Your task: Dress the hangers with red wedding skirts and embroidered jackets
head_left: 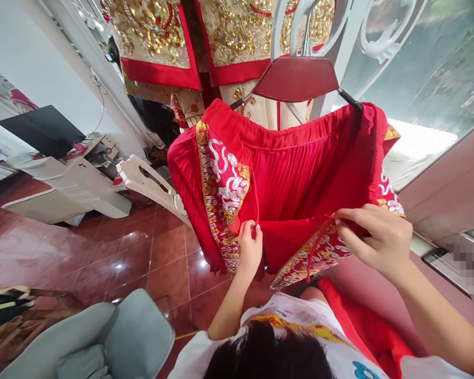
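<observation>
A red pleated skirt [300, 173] with gold and white embroidered panels hangs open from a red clip hanger [296, 79] in front of me. My left hand [249, 247] is closed on the skirt's near waist edge, beside the left embroidered panel [225, 195]. My right hand [379, 237] pinches a thin red tie cord [318, 245] at the skirt's right side, over another embroidered panel [316, 258]. The cord runs down and left from my fingers. Below the hands I see dark hair and a white printed shirt [300, 321].
A gold-sequinned red-trimmed garment [189, 42] hangs behind the skirt, against a white ornate metal door [355, 31]. On the red tiled floor [142, 252] stand a white plastic chair [150, 184] and a white desk [67, 184] with a black screen. A grey chair [114, 337] is at bottom left.
</observation>
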Motion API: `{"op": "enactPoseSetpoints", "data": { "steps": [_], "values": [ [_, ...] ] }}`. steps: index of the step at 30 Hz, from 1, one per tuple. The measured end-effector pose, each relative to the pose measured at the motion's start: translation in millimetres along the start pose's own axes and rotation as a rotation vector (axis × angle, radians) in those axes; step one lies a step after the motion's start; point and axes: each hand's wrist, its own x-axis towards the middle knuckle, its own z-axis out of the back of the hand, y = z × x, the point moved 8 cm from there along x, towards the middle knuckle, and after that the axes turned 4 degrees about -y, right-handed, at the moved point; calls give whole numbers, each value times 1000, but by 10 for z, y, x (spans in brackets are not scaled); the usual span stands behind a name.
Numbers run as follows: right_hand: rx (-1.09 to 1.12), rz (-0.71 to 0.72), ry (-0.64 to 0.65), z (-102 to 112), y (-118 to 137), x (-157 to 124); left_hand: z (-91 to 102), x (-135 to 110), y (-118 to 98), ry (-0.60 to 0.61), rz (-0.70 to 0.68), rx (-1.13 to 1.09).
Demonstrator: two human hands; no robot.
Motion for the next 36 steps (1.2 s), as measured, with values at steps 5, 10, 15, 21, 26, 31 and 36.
{"op": "enactPoseSetpoints", "data": {
  "steps": [5,10,15,21,26,31,36],
  "values": [
    [-162,-62,196,-466,-197,-228,-7,-47,281,37,131,-160],
    [-300,-175,225,-863,17,-471,-18,-72,491,3,241,-210],
    [165,-320,249,-1263,332,-570,-48,-123,523,-16,275,-219],
    [339,-291,293,-1527,326,-581,-67,-209,445,23,258,-223],
    [229,-194,200,-1436,420,-657,-175,-249,266,163,127,-294],
    [211,-125,99,-1266,453,-609,-200,-265,186,256,-46,-150],
    [252,-177,-21,-1176,385,-522,-13,-265,-30,128,-125,-30]
  ]
}}
